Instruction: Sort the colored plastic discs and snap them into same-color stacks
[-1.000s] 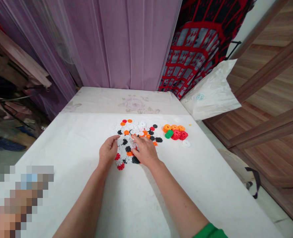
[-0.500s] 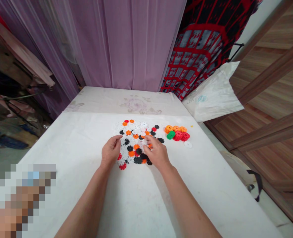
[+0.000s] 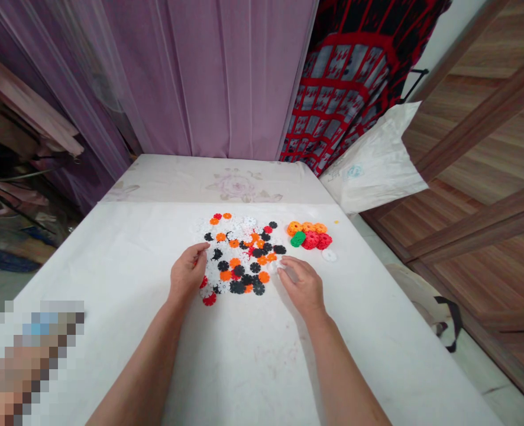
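Observation:
A spread of toothed, snowflake-shaped plastic discs in white, black, orange and red covers the middle of the table, with a black disc [image 3: 223, 266] and an orange disc [image 3: 264, 277] among them. Just off the spread's right edge, my right hand [image 3: 304, 287] pinches a white snowflake disc [image 3: 276, 266] between thumb and fingertips. My left hand [image 3: 187, 272] rests at the left edge, thumb and fingers drawn together; whatever is in them is too small to make out. Beneath that hand a red disc [image 3: 209, 300] lies near the front left corner.
To the right sit grouped orange discs [image 3: 307, 228], red discs [image 3: 317, 239], a green stack [image 3: 297, 239] and one white disc [image 3: 329, 255]. A white plastic bag [image 3: 377, 165] hangs by the right edge of the white-covered table [image 3: 244, 355]. Purple curtains [image 3: 213, 77] stand behind.
My right hand has moved right and slightly towards me, off the spread, with a white disc in its fingers. The left hand keeps its place at the left edge. The view has shifted slightly.

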A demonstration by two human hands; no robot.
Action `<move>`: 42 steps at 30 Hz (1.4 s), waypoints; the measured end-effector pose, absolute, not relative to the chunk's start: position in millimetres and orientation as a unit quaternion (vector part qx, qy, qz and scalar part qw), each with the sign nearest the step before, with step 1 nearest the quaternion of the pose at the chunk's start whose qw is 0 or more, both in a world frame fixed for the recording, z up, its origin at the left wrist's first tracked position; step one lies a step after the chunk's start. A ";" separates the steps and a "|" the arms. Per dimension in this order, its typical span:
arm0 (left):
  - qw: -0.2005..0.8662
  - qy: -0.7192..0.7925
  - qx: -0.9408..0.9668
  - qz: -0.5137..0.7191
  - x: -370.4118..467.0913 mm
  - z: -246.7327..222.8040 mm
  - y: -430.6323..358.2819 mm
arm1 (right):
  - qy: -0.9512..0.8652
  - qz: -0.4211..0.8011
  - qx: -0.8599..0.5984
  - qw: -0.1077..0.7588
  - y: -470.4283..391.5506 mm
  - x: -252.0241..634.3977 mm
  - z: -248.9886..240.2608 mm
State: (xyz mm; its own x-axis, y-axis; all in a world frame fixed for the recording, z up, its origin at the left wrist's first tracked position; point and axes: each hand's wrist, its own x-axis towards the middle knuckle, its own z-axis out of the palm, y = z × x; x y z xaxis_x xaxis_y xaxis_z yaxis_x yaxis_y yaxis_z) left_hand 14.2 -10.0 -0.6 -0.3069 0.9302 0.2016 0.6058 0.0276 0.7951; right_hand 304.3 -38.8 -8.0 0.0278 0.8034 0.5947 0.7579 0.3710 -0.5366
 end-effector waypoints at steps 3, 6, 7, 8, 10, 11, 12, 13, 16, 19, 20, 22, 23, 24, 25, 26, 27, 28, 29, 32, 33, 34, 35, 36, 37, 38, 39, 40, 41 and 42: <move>0.202 0.688 0.568 0.403 14.5 1.9 -10.8 | -0.708 0.000 -0.551 0.442 -36.7 301.6 -10.4; 0.205 0.692 0.568 0.396 14.8 4.3 -11.6 | -0.712 -0.013 -0.559 0.425 -36.4 299.0 -12.0; 0.206 0.692 0.568 0.395 15.1 4.8 -11.8 | -0.711 -0.013 -0.565 0.419 -36.6 298.5 -12.4; 0.207 0.692 0.567 0.396 15.3 5.2 -11.9 | -0.711 -0.012 -0.569 0.413 -36.9 298.1 -12.7; 0.208 0.693 0.564 0.397 15.9 5.5 -12.0 | -0.710 -0.006 -0.577 0.404 -37.5 298.0 -13.3; 0.209 0.694 0.563 0.397 16.1 5.4 -12.0 | -0.710 -0.004 -0.580 0.400 -37.8 298.0 -13.6; 0.209 0.695 0.562 0.396 16.2 5.3 -11.9 | -0.710 -0.002 -0.582 0.396 -38.1 298.1 -13.9; 0.208 0.696 0.562 0.396 16.3 5.1 -11.7 | -0.709 0.000 -0.585 0.394 -38.3 298.2 -14.1; 0.209 0.695 0.563 0.396 15.7 4.2 -11.2 | -0.708 0.007 -0.589 0.389 -38.9 298.2 -14.5; 0.210 0.693 0.564 0.398 14.8 3.2 -10.9 | -0.708 0.017 -0.589 0.389 -39.0 297.9 -14.5; 0.209 0.692 0.563 0.400 14.7 2.9 -10.9 | -0.707 0.020 -0.589 0.390 -38.9 297.7 -14.4; 0.208 0.690 0.563 0.404 14.6 2.3 -11.1 | -0.705 0.027 -0.592 0.390 -38.7 297.4 -14.4; 0.208 0.689 0.563 0.406 14.7 2.1 -11.1 | -0.703 0.029 -0.595 0.389 -38.6 297.3 -14.4; 0.208 0.689 0.562 0.408 14.9 2.0 -11.2 | -0.702 0.031 -0.597 0.387 -38.5 297.3 -14.5; 0.208 0.689 0.562 0.409 15.1 1.9 -11.1 | -0.701 0.032 -0.599 0.386 -38.4 297.3 -14.6; 0.208 0.690 0.561 0.409 15.3 2.0 -11.1 | -0.701 0.032 -0.600 0.385 -38.4 297.4 -14.7; 0.208 0.691 0.559 0.408 15.5 2.1 -11.0 | -0.702 0.031 -0.599 0.384 -38.4 297.5 -14.8; 0.208 0.692 0.559 0.407 15.7 2.3 -11.0 | -0.703 0.029 -0.597 0.385 -38.5 297.7 -14.9; 0.209 0.693 0.559 0.405 15.8 2.5 -11.0 | -0.704 0.027 -0.595 0.386 -38.6 297.9 -15.0; 0.212 0.692 0.562 0.400 15.7 3.1 -11.3 | -0.708 0.021 -0.588 0.389 -38.6 298.8 -15.2; 0.212 0.692 0.562 0.400 15.6 3.1 -11.6 | -0.709 0.020 -0.588 0.389 -38.6 299.0 -15.3; 0.211 0.692 0.562 0.401 15.5 3.1 -11.8 | -0.709 0.020 -0.588 0.389 -38.6 299.3 -15.4; 0.210 0.691 0.562 0.402 15.4 3.0 -12.0 | -0.708 0.020 -0.589 0.389 -38.6 299.4 -15.4; 0.211 0.691 0.562 0.403 15.4 2.9 -12.1 | -0.707 0.021 -0.591 0.388 -38.5 299.5 -15.4; 0.211 0.690 0.561 0.405 15.3 2.7 -12.2 | -0.706 0.022 -0.593 0.387 -38.6 299.5 -15.3; 0.211 0.690 0.561 0.406 15.3 2.5 -12.2 | -0.705 0.023 -0.595 0.386 -38.7 299.4 -15.2; 0.211 0.690 0.560 0.407 15.4 2.3 -12.1 | -0.704 0.026 -0.597 0.384 -38.8 299.2 -15.0; 0.212 0.690 0.559 0.408 15.4 2.1 -11.9 | -0.704 0.027 -0.598 0.383 -39.0 299.0 -14.8; 0.212 0.690 0.559 0.408 15.4 1.9 -11.7 | -0.703 0.028 -0.598 0.383 -39.2 298.7 -14.7; 0.213 0.690 0.558 0.409 15.3 1.5 -11.5 | -0.703 0.028 -0.598 0.385 -39.4 298.4 -14.5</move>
State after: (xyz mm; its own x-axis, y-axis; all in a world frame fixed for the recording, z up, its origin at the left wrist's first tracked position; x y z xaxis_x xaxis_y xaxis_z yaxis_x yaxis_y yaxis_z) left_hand 15.3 -11.5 1.5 -0.2853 0.9446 0.1625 0.5960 0.0421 0.8019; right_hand 298.4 -39.4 -14.5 0.0107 0.8618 0.5071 0.8184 0.2839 -0.4997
